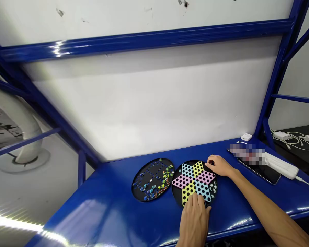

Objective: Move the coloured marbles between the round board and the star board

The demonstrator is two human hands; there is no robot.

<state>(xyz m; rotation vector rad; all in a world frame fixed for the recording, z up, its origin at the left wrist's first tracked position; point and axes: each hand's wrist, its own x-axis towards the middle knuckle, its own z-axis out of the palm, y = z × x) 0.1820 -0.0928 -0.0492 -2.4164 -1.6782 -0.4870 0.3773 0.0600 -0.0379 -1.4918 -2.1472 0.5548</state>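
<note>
A round black Chinese checkers board (194, 179) lies on the blue tabletop, with a star of pink, yellow and light blue points. My left hand (195, 218) is at its near edge, fingers stretched out together over the near points and thumb apart. At the far right rim is my right hand (218, 165), with thumb and fingers bent together on the rim. Clear and white marbles (213, 189) sit along the right side of the board. To the left lies a second round black tray (144, 175) holding several blue, green, yellow and orange marbles (154, 188).
On the right of the blue tabletop (113, 192) lie a dark phone (260, 171), a white power bank (282, 165) with a cable and a small white case (246, 137). A blue frame (144, 41) and a white panel stand behind. White cables (296, 139) lie farther right.
</note>
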